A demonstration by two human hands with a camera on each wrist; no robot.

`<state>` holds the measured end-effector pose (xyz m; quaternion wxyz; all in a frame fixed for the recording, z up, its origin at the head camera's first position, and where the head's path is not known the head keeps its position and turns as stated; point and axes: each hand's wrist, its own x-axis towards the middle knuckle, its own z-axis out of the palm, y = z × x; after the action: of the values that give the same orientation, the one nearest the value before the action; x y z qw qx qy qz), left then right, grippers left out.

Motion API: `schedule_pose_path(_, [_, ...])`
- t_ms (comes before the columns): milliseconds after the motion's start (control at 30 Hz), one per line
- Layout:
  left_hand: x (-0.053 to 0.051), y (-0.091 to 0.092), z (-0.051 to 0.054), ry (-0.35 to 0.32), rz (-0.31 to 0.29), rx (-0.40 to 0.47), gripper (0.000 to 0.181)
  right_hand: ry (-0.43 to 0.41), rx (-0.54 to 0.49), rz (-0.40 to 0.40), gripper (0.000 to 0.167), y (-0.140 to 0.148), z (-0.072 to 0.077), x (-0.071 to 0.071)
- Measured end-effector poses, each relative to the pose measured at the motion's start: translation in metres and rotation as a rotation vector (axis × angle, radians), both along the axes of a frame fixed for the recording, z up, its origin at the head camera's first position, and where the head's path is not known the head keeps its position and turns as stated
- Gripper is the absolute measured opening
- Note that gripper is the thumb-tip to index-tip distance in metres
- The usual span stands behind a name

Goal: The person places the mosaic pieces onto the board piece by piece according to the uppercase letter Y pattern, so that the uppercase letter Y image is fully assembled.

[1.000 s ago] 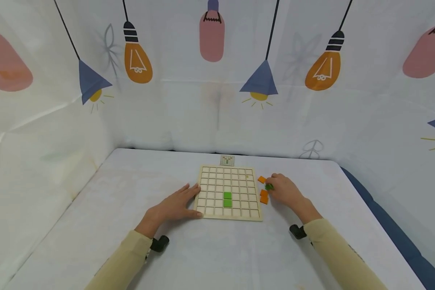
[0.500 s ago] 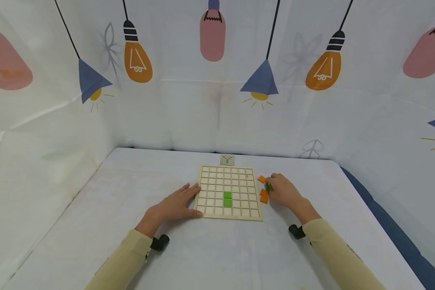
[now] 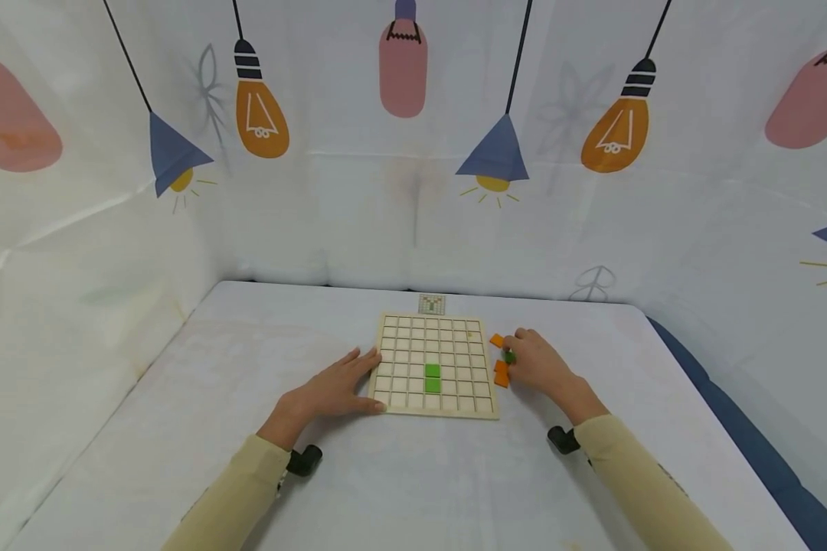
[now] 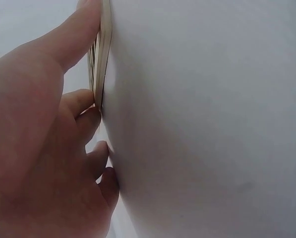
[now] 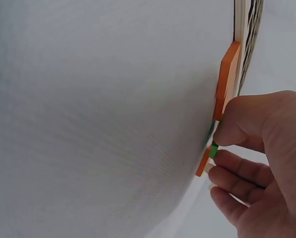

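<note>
A pale wooden grid board (image 3: 400, 344) lies flat on the white table, with two green tiles (image 3: 433, 378) in adjoining cells of one column. My left hand (image 3: 327, 390) rests with spread fingers against the board's left edge; in the left wrist view, thumb and fingers of that hand (image 4: 43, 124) touch the board's side (image 4: 106, 54). Right of the board, my right hand (image 3: 540, 363) pinches a small green tile (image 3: 510, 357). The right wrist view shows this green tile (image 5: 213, 150) at the thumb and fingertips of the hand (image 5: 266, 153), close to orange tiles (image 5: 228, 69).
Orange tiles (image 3: 501, 373) lie between the board and my right hand, and another orange tile (image 3: 497, 340) lies farther back. A small patterned card (image 3: 432, 304) sits behind the board. Behind the table hangs a white cloth (image 3: 358, 214) printed with lamps.
My right hand has shifted very slightly left, and the green tile at its fingertips has moved a little with it. My left hand stays at the board.
</note>
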<state>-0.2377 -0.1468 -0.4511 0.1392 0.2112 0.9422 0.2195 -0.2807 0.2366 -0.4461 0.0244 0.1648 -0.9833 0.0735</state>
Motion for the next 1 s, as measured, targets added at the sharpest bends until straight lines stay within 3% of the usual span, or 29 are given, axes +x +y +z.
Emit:
schedule_pose_path(267, [0.0,-0.001,-0.001,0.006,-0.007,0.0,0.096,0.05,-0.01,0.02,0.029,0.0,0.002,0.003])
schedule_pose_path(667, [0.001,-0.001,-0.002,-0.013,0.002,0.01,0.096,0.052,-0.036,0.046,0.035,-0.012,0.008,0.004])
schedule_pose_path(1000, [0.001,-0.001,-0.002,-0.015,0.01,0.014,0.096,0.086,-0.021,0.08,0.027,-0.022,0.004,0.001])
